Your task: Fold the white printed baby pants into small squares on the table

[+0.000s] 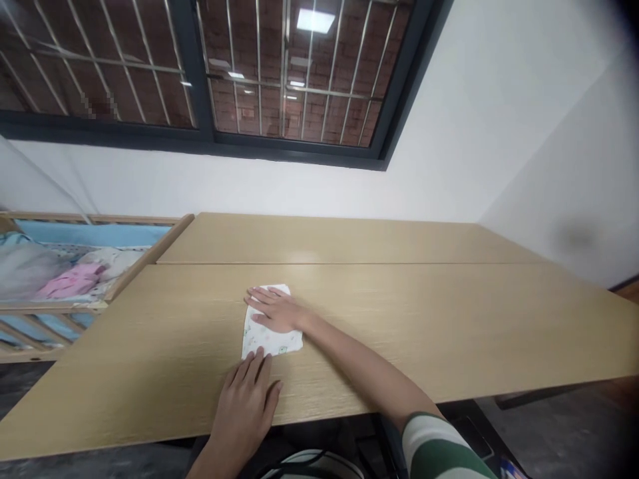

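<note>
A small white cloth [269, 338] with a faint green print lies flat on the light wood table [424, 313], left of its middle. My right hand [275, 310] rests palm down on the cloth's upper part, fingers stretched out to the left. Closer to the front edge, my left hand [247, 392] lies flat with its fingers extended. Its fingertips reach the cloth's lower edge, and the thumb points off to the right. Neither hand is closed around anything.
A wooden crib [150, 256] with blue lining stands against the table's left side, with a pink cloth [72, 279] inside. Behind the table are a white wall [299, 189] and a dark-framed window [299, 153] with metal bars. A seam crosses the tabletop.
</note>
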Available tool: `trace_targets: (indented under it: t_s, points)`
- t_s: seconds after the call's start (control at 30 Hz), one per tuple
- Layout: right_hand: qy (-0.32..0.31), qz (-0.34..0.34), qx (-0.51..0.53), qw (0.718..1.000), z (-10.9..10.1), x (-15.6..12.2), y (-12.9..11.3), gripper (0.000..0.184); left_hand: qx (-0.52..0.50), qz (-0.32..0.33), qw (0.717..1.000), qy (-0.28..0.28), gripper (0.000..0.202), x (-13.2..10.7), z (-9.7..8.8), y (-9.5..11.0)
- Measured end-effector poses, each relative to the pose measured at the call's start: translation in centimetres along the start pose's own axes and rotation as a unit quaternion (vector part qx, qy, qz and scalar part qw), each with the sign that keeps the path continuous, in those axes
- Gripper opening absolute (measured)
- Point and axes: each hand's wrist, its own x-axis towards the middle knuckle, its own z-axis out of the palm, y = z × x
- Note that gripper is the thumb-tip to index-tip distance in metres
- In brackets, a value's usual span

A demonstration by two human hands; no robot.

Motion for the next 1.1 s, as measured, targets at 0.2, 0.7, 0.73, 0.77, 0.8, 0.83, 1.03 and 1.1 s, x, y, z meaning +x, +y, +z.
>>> trace_targets:
  t_s: [0.2, 0.7, 0.73, 0.77, 0.8, 0.83, 1.03, 1.1]
  points:
    - [0.037, 0.014, -0.02, 0.999, -0.7, 1.9, 2.7, 0.062, 0.018, 0.009, 1.0, -0.005, 0.038, 1.3, 1.0, -0.2]
    - [0.132, 0.028, 0.07, 0.988, -3.0, -7.0, -1.8, 0.033, -0.069, 0.131, 0.985, -0.084, 0.038, 4.2, 0.9, -9.2]
    - [0.1, 0.03, 0.074, 0.992, -3.1, -8.1, -2.1, 0.041, -0.077, 0.132, 0.985, -0.085, 0.038, 4.3, 1.1, -9.4]
    - [0.074, 0.032, 0.075, 0.994, -3.1, -8.9, -2.3, 0.053, -0.089, 0.124, 0.984, -0.087, 0.038, 4.5, 1.2, -9.5]
    - [0.054, 0.032, 0.075, 0.995, -3.1, -9.7, -2.3, 0.064, -0.107, 0.107, 0.984, -0.09, 0.036, 4.8, 1.2, -9.5]
    - [0.045, 0.032, 0.073, 0.996, -3.0, -10.2, -2.3, 0.071, -0.129, 0.08, 0.984, -0.096, 0.035, 5.3, 1.0, -9.4]
    - [0.122, 0.076, 0.139, 0.98, -2.4, -9.5, -0.8, 0.031, -0.32, -0.096, 0.93, -0.154, 0.035, 9.4, -1.9, -9.5]
    - [0.161, 0.104, 0.164, 0.968, -2.5, -8.4, -0.2, 0.029, -0.379, -0.111, 0.904, -0.162, 0.041, 10.5, -2.1, -9.8]
